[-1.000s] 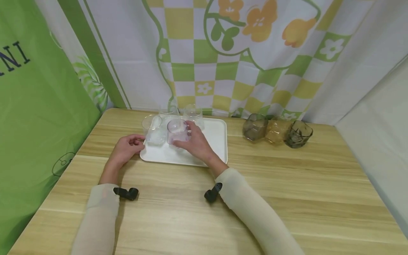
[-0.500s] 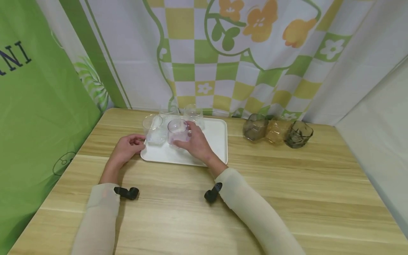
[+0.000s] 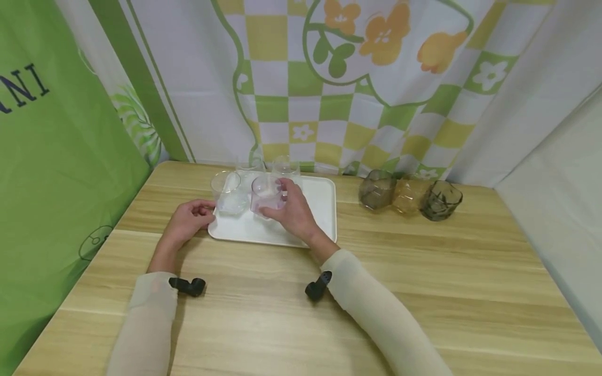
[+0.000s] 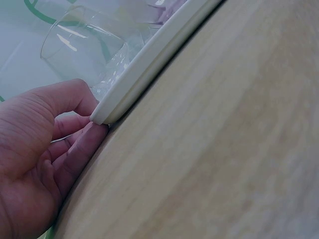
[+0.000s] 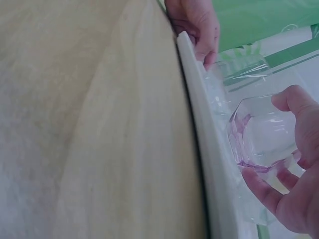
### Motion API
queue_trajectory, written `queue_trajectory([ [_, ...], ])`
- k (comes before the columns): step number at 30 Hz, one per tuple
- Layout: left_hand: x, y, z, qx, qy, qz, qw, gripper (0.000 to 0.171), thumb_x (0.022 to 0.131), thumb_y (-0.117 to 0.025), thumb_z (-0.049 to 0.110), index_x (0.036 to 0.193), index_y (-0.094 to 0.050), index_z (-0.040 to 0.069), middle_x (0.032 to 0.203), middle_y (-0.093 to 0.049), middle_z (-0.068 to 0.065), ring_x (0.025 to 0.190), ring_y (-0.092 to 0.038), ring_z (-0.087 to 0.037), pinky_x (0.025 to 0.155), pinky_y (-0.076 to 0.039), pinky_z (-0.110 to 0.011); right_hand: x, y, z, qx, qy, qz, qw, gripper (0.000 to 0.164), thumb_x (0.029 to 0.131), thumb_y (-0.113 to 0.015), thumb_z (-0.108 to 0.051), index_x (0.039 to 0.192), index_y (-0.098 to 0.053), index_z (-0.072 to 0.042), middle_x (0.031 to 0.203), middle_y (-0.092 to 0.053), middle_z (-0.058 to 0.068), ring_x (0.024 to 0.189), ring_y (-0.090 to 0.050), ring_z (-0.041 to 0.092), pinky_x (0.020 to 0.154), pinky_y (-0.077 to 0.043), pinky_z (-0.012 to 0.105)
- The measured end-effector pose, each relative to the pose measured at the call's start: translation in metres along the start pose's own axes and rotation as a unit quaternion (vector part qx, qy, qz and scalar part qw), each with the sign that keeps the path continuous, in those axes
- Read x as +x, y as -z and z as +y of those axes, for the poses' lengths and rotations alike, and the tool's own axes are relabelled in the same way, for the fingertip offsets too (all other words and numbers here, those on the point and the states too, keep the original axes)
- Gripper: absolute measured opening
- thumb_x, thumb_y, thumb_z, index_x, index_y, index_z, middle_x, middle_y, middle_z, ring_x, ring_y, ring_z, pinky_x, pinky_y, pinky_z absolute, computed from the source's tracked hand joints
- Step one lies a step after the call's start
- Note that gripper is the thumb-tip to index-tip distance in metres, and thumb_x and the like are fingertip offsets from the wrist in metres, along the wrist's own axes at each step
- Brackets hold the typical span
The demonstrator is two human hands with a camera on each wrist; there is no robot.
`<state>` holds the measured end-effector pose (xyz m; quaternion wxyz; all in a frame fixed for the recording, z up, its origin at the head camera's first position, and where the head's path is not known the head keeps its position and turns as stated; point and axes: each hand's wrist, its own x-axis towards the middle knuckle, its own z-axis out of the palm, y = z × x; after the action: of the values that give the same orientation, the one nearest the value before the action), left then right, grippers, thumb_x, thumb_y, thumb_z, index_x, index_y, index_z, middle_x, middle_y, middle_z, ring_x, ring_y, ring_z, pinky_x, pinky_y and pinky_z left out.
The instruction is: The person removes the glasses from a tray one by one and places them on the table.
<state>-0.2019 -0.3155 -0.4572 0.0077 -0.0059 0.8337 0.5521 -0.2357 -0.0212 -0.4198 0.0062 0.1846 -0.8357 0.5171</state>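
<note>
My right hand (image 3: 295, 210) grips a clear glass with a pale purple tint (image 3: 266, 197), thumb on the near side and fingers on the far side. The glass stands over the white tray (image 3: 320, 209); whether its base touches cannot be told. In the right wrist view the purple colour of the glass (image 5: 243, 137) gathers near its base. At the tray's left edge, my left hand (image 3: 185, 222) pinches the rim, fingertips under it in the left wrist view. Beside that hand a clear glass (image 3: 230, 196) stands on the tray. Two more clear glasses (image 3: 249, 166) (image 3: 287, 166) stand behind.
Right of the tray, a smoky grey glass (image 3: 376, 192), an amber glass (image 3: 408, 197) and a dark faceted glass (image 3: 441, 201) stand in a row on the wooden table (image 3: 400, 271). A patterned curtain (image 3: 305, 115) hangs along the table's back edge.
My right hand and the purple-tinted glass have shifted slightly to the right, widening the gap to the clear glass on the left. My left hand stays at the tray's edge.
</note>
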Motion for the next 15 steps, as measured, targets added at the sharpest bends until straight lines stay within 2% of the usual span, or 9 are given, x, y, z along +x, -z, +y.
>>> queue_trajectory([
  [10,0.001,0.0,-0.003,-0.006,0.0,0.0,1.0,0.038,0.09,-0.066,-0.003,0.127,-0.062,-0.012,0.097,-0.061,-0.014,0.081,-0.058,-0.011,0.069,-0.056,-0.021,-0.014,0.024,-0.005,0.019,0.007,0.002,1.0,0.076,0.081,-0.087,-0.015,0.144,-0.046,-0.002,0.134,-0.053,0.022,0.115,-0.059,0.037,0.093,-0.052,0.044],
  [15,0.001,0.0,-0.004,-0.002,0.0,-0.002,1.0,0.038,0.09,-0.067,-0.003,0.127,-0.062,-0.012,0.096,-0.061,-0.014,0.081,-0.058,-0.011,0.069,-0.055,-0.021,-0.021,0.039,-0.006,0.026,0.011,0.004,1.0,0.073,0.081,-0.086,-0.014,0.141,-0.046,-0.002,0.133,-0.053,0.024,0.114,-0.059,0.04,0.088,-0.054,0.044],
])
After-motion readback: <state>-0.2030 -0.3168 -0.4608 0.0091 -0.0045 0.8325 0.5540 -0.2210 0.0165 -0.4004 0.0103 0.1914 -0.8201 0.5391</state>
